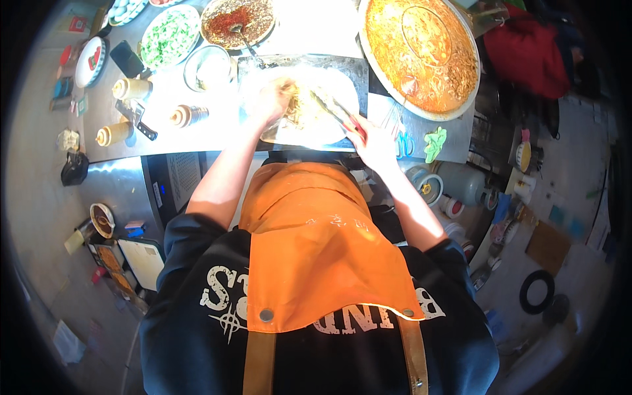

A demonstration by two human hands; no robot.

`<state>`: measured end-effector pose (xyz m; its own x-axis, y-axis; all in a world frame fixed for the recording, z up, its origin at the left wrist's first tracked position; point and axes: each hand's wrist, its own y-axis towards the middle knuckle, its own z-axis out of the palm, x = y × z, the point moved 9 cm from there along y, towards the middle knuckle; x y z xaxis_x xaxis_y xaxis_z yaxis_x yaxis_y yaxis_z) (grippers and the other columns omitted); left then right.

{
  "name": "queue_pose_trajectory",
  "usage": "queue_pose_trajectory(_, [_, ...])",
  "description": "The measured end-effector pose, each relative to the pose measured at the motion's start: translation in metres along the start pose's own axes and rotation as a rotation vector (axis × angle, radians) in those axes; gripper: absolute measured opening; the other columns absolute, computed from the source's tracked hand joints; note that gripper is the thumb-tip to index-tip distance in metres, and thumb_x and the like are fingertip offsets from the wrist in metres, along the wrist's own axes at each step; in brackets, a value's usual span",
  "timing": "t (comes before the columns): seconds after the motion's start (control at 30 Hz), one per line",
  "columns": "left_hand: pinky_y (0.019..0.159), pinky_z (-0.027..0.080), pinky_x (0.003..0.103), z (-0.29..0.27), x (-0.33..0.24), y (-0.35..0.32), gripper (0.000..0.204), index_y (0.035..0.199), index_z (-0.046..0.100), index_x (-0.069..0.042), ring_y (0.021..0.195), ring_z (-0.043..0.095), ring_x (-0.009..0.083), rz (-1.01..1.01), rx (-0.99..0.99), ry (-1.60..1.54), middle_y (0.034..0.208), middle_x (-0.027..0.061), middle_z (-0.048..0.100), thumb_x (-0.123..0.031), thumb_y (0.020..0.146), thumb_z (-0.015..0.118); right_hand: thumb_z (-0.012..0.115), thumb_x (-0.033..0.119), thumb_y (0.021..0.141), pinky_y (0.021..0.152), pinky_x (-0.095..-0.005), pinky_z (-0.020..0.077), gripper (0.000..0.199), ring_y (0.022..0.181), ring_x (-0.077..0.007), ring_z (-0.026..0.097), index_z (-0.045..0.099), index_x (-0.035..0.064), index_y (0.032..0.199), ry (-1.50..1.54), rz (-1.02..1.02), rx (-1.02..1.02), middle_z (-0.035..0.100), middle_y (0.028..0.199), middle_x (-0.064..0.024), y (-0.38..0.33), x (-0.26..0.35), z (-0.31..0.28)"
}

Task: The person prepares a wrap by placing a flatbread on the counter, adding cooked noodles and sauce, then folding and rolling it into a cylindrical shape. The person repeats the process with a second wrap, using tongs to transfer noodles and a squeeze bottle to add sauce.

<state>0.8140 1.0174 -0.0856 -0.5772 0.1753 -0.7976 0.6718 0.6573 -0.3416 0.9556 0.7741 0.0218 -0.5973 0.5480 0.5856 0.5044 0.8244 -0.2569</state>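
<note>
A pale, thin flatbread sheet (pixel 316 135) lies on a dark square griddle plate (pixel 359 72), much of it washed out by glare. A heap of yellowish shredded filling (pixel 296 110) rests on its middle. My left hand (pixel 273 100) is at the heap's left side, its fingers blurred and lost in the glare. In my right hand (pixel 374 141) is a pair of metal tongs (pixel 334 108) with red grips. The tongs' tips point up and left, just right of the filling.
A big round pan of reddish noodle-like food (pixel 421 59) stands at the right. Chopped greens (pixel 170 38), a red spice bowl (pixel 237 20), squeeze bottles (pixel 187 116) and a cleaver (pixel 137 118) occupy the left. Blue scissors (pixel 404 145) lie near the front edge. Gas cylinders (pixel 461 183) stand below.
</note>
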Motion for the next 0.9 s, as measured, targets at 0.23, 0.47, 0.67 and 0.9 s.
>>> queue_pose_trajectory(0.23, [0.097,0.056,0.028,0.034,0.039,-0.049,0.038,0.139,0.065,0.001,0.108,0.07,0.0159,-0.31,0.014,-0.452,0.122,0.0112,0.075,-0.013,0.104,0.069,0.075,0.028,0.093,0.074,-0.0442,0.0526,0.048,0.079,-0.0286,0.065,0.066,0.0126,0.138,-0.178,-0.303,-0.06,0.065,0.087,-0.0078,0.015,-0.008,0.008])
queue_pose_trajectory(0.47, [0.104,0.053,0.031,0.021,0.036,-0.017,0.036,0.14,0.065,-0.001,0.115,0.069,0.0197,-0.238,-0.069,-0.041,0.13,0.0144,0.074,-0.01,0.105,0.064,0.077,0.025,0.093,0.078,-0.0439,0.0549,0.051,0.085,-0.0303,0.068,0.065,0.0092,0.139,-0.087,-0.383,-0.031,0.069,0.094,-0.0108,0.024,-0.009,0.004])
queue_pose_trajectory(0.67, [0.106,0.052,0.034,0.028,0.012,0.009,0.037,0.138,0.068,-0.005,0.12,0.071,0.0273,-0.143,0.032,-0.229,0.13,0.0178,0.074,-0.012,0.103,0.063,0.075,0.024,0.095,0.086,-0.0398,0.0574,0.049,0.097,-0.0297,0.074,0.066,0.0075,0.141,-0.09,-0.026,0.125,0.076,0.112,-0.0178,0.043,-0.045,0.027])
queue_pose_trajectory(0.9, [0.1,0.054,0.03,0.004,0.003,-0.009,0.031,0.135,0.071,-0.007,0.111,0.071,0.0187,-0.156,0.078,-0.057,0.122,0.0134,0.077,-0.011,0.105,0.064,0.071,0.037,0.098,0.098,-0.0403,0.0568,0.054,0.111,-0.0333,0.074,0.065,0.0021,0.139,0.131,0.043,-0.065,0.076,0.119,-0.0209,0.002,-0.022,0.024])
